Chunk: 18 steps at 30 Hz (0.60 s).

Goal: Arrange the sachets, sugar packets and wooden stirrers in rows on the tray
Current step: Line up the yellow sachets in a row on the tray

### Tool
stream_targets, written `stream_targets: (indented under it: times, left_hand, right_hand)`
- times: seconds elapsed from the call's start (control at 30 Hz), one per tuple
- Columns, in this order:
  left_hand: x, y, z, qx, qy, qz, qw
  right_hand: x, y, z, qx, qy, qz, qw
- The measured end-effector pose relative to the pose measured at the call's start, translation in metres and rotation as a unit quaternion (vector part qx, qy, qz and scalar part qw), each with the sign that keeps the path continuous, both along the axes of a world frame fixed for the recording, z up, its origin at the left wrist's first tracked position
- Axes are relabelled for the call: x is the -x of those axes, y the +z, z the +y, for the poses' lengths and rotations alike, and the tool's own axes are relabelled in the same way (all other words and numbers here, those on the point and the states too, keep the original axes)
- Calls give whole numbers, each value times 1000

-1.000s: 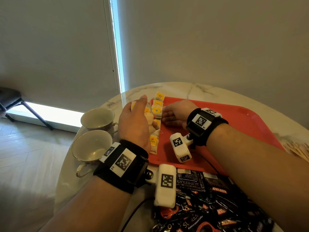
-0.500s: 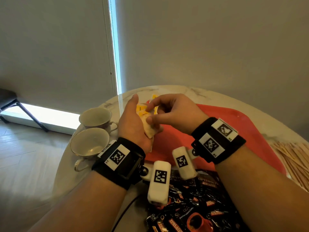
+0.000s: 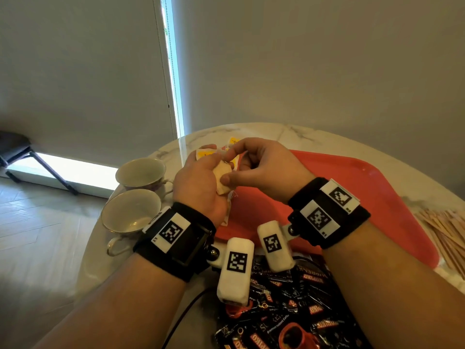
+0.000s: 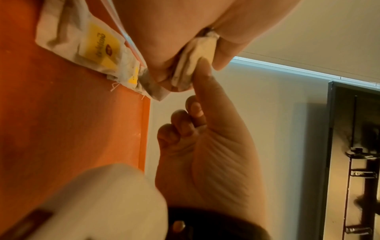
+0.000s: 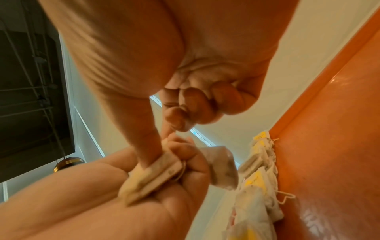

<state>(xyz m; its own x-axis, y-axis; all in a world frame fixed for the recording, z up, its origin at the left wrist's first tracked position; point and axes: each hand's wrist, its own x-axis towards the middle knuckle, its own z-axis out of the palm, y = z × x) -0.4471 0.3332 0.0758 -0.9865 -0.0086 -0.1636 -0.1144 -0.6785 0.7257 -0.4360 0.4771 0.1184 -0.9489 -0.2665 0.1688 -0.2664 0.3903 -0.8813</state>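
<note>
Both hands are raised over the left edge of the red tray. My left hand grips a small stack of pale tea-bag sachets with yellow tags. The right hand pinches the top sachet of that stack between thumb and index finger, its other fingers curled. A row of sachets lies along the tray's left edge, also seen as the row of sachets in the left wrist view. Wooden stirrers lie on the table right of the tray. No sugar packets show.
Two empty teacups stand left of the tray on the round marble table. A heap of black coffee sachets lies at the table's near edge. Most of the tray's red floor is bare.
The right hand has lifted off the row on the tray and come up to the left hand's stack, where it now pinches a sachet. Both hands sit higher.
</note>
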Motion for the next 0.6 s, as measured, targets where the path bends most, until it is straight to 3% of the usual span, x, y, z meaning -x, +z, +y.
stream_targets:
  times: [0.27,0.6]
  left_hand:
    - [-6,5,5,-68,-18,13,997]
    - [-13,11,8,25,11,65,998]
  right_hand:
    - [3,-4,3,25,-67,30,997]
    - [3,-4,4,132,-89,-40,986]
